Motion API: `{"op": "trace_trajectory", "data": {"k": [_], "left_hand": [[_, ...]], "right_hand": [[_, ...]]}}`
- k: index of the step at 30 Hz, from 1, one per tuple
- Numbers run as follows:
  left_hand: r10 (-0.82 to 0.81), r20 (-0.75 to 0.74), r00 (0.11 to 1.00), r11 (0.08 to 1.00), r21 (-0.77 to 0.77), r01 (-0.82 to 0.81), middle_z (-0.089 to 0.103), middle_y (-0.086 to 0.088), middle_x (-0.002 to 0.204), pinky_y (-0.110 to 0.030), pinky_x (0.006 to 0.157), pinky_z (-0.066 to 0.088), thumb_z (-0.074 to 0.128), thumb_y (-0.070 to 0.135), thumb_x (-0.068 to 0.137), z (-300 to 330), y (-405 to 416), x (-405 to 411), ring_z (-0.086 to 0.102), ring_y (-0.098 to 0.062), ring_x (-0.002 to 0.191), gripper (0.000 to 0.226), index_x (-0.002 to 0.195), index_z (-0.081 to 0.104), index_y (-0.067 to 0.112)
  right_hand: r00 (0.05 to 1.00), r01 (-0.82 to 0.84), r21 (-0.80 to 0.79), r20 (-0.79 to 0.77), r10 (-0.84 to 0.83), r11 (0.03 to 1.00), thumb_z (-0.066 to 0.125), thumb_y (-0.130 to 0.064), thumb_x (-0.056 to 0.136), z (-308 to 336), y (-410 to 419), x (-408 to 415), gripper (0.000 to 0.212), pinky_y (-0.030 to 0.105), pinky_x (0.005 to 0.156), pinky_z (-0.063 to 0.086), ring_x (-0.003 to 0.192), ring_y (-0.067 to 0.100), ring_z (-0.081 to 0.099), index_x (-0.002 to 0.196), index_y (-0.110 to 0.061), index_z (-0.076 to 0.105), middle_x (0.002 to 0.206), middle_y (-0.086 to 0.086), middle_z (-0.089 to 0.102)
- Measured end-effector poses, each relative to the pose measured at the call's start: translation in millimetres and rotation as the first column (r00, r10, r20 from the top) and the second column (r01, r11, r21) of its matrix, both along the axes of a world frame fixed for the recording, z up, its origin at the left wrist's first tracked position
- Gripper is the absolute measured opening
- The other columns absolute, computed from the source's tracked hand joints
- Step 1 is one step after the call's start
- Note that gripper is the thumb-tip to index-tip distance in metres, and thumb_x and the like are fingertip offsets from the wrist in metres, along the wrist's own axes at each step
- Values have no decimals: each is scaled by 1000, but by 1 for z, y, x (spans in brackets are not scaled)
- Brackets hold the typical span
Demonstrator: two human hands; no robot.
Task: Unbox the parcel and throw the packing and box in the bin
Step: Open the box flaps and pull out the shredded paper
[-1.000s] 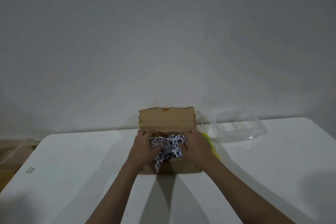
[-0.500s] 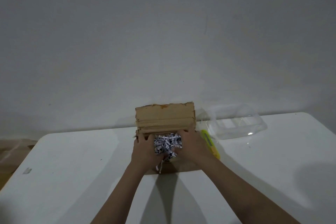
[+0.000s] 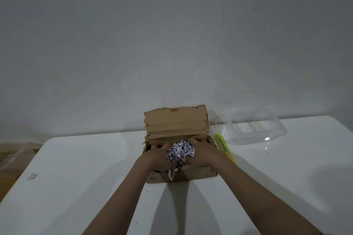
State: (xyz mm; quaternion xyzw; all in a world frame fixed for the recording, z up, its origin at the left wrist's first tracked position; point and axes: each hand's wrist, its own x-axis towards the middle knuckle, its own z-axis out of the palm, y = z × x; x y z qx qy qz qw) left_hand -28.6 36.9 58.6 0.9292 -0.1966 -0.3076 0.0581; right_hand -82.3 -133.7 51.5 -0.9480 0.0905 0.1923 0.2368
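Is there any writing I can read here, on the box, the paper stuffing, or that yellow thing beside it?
No text can be read anywhere.
Shredded paper: dark printed marks, too small and chopped up to read.
Cardboard box: a small mark on its front near the left corner, too blurred to read.
Yellow cutter: a grey strip, no legible label.
Clear plastic container: no writing visible.

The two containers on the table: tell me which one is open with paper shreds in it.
The brown cardboard box, its lid flap standing up, with both hands gathering shredded paper in it. The clear plastic container lies to its right.
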Motion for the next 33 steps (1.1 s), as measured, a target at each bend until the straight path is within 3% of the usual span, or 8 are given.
{"op": "trace_trajectory", "data": {"k": [3, 7, 9, 12, 16, 21, 28, 33], "left_hand": [[-26, -48, 998, 1000, 6, 27, 9, -20, 156, -48, 110, 27, 56, 60, 82, -2, 0, 5, 14, -39, 142, 88, 148, 3, 37], [-10, -94, 996, 999, -52, 5, 13, -19, 155, -45, 114, 24, 60, 55, 82, -4, 0, 6, 10, -37, 143, 90, 148, 3, 35], [-4, -107, 994, 994, -108, -7, 18, -13, 155, -45, 114, 23, 64, 53, 80, -8, 0, 8, 8, -35, 144, 92, 148, 5, 33], [17, -158, 987, 977, -205, -50, 28, -7, 152, -45, 113, 28, 71, 51, 70, -16, 3, 9, 18, -31, 141, 100, 147, 10, 33], [94, -343, 934, 866, -435, -247, 45, 1, 137, -39, 102, 46, 79, 42, 52, -22, 9, 3, 47, -18, 123, 104, 140, 25, 31], [78, -386, 919, 809, -514, -285, 49, -1, 130, -35, 100, 47, 77, 12, 74, -24, 10, 0, 49, -18, 119, 81, 137, 28, 23], [86, -400, 912, 671, -654, -350, 56, 4, 120, -29, 92, 50, 81, 3, 67, -24, 13, -5, 55, -10, 110, 76, 127, 38, 23], [114, -397, 911, 579, -718, -386, 62, -3, 114, -28, 81, 55, 80, -2, 68, -19, 16, -9, 61, -15, 103, 63, 118, 49, 21]], "right_hand": [[998, 4, 42, -64, -2, 999, 64, -53, 78, -2, 0, 3, 75, 43, 103, 38, 131, 36, 36, 139, -30, 26, 149, 21, 23], [994, 4, 103, -110, 8, 995, 66, -53, 76, -5, -1, 6, 78, 47, 108, 35, 140, 33, 20, 140, -31, 26, 150, 17, 29], [995, 3, 160, -98, 12, 987, 68, -48, 77, -5, -1, 6, 77, 43, 108, 36, 138, 30, 28, 140, -27, 29, 148, 12, 36], [998, 34, 287, -67, -16, 957, 75, -37, 77, -4, -2, 5, 70, 34, 102, 41, 123, 21, 49, 135, -20, 40, 137, 2, 51], [996, 24, 428, -90, 17, 903, 76, -16, 78, 0, -6, 3, 58, 19, 91, 39, 110, 10, 51, 128, -12, 46, 115, -6, 54], [993, 97, 568, -113, -39, 817, 83, -10, 69, -7, -10, 5, 69, 24, 89, 43, 112, 15, 52, 128, -15, 46, 117, -4, 56], [993, 119, 688, -93, -76, 716, 85, -8, 64, -11, -16, 4, 69, 38, 97, 51, 114, 20, 58, 124, -18, 51, 123, 2, 61], [994, 101, 735, -44, -102, 671, 86, -7, 64, -8, -19, -3, 73, 23, 83, 54, 106, 14, 61, 126, -19, 49, 116, -4, 63]]}}
